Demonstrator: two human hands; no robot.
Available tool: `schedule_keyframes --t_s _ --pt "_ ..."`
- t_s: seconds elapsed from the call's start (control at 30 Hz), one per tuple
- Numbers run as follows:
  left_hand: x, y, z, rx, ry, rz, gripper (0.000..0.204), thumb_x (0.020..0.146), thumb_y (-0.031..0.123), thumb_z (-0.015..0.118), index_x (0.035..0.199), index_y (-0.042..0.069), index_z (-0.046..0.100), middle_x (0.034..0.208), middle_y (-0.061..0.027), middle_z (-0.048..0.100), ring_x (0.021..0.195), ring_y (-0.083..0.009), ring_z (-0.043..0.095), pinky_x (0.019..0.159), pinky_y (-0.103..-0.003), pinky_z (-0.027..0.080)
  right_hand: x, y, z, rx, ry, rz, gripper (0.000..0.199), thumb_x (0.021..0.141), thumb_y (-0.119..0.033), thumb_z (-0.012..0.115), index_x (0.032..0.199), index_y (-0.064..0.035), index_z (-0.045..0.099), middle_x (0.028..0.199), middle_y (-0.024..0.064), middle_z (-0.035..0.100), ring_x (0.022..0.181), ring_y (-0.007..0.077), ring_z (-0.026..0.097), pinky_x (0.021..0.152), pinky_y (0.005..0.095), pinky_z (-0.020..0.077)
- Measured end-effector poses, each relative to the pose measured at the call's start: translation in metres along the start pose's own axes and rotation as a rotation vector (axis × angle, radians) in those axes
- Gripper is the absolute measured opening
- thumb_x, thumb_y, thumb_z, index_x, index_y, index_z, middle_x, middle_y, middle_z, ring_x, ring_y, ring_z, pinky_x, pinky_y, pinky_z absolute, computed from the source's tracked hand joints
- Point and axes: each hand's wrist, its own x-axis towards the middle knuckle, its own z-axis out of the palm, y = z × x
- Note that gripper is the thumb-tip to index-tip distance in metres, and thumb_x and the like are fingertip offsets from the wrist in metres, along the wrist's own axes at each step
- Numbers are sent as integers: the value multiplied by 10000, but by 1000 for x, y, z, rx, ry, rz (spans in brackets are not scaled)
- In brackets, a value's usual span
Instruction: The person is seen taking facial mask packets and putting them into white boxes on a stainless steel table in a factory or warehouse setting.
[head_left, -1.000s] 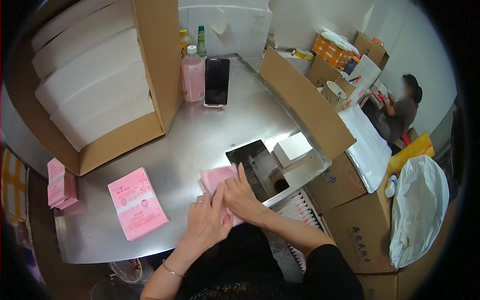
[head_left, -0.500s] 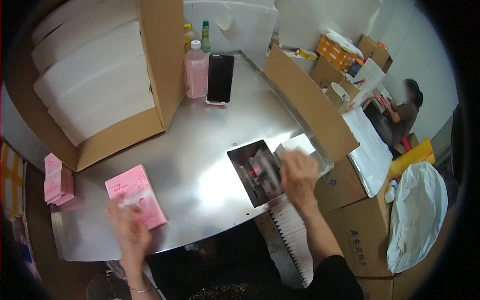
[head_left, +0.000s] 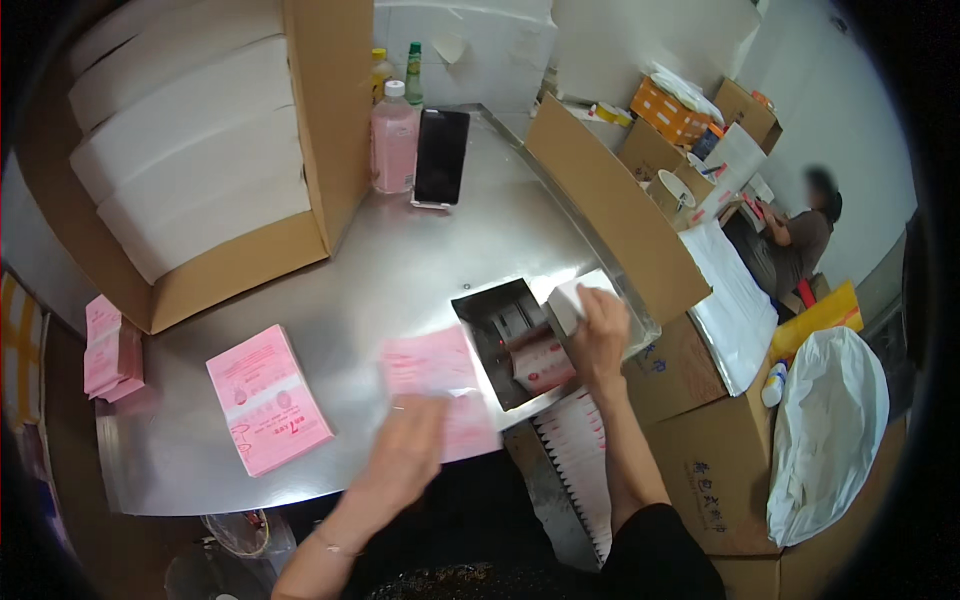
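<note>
My left hand [head_left: 405, 445], slightly blurred, is closed on a pink printed packet [head_left: 432, 362] that lies low over the metal table. Left of it lies a stack of similar pink packets [head_left: 268, 400]. My right hand [head_left: 603, 330] has its fingers closed over the edge of a white block, seemingly folded tissues [head_left: 567, 303], at the right side of a dark rectangular opening [head_left: 490, 345] in the table. Inside the opening, a pink-and-white printed piece [head_left: 545, 363] shows beside dark machine parts. A row of white pieces with jagged edges [head_left: 575, 455] runs down below the opening.
A large open carton [head_left: 240, 275] with white stacks stands at the left back. Pink packets [head_left: 115, 350] sit at the left edge. A phone [head_left: 441, 158] stands beside a pink bottle [head_left: 394, 140]. Cartons [head_left: 710, 470] line the right; another person [head_left: 795, 235] sits beyond.
My left hand has moved right from the stack, bringing a pink packet with it. The stack's top print now faces the other way. My right hand has settled on the white block.
</note>
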Motion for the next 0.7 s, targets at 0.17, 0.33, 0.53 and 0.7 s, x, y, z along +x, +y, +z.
schedule_keyframes --t_s 0.17,0.33,0.53,0.7 --pt "-4 -23 -2 127 15 -48 610 642 260 803 1160 2 612 1422 -259 481 1280 -428 492 867 -496 451 -39 -146 -41 577 -483 -539 297 882 -108 580 1158 0 604 1150 192 609 1087 384 597 1006 643 410" --pt "8 1 3 297 -2 -171 685 648 322 798 1233 40 583 1466 -230 447 1325 -424 444 952 -536 378 -22 -143 4 307 -424 -347 313 766 -110 677 1044 31 650 904 139 626 943 285 647 1126 691 234" --pt "2 -17 -10 457 -39 -106 654 729 336 725 1312 79 579 1448 -220 462 1280 -417 451 946 -498 359 -21 -123 -21 483 -424 -309 222 747 -78 606 949 11 629 874 151 596 906 311 616 1020 551 388" --pt "10 -8 -3 611 -90 -240 599 785 408 705 1330 181 607 1160 -181 557 955 -336 519 762 -448 384 12 -25 -8 -263 -6 -29 142 840 -102 648 944 -13 614 856 122 562 897 300 568 865 464 425"
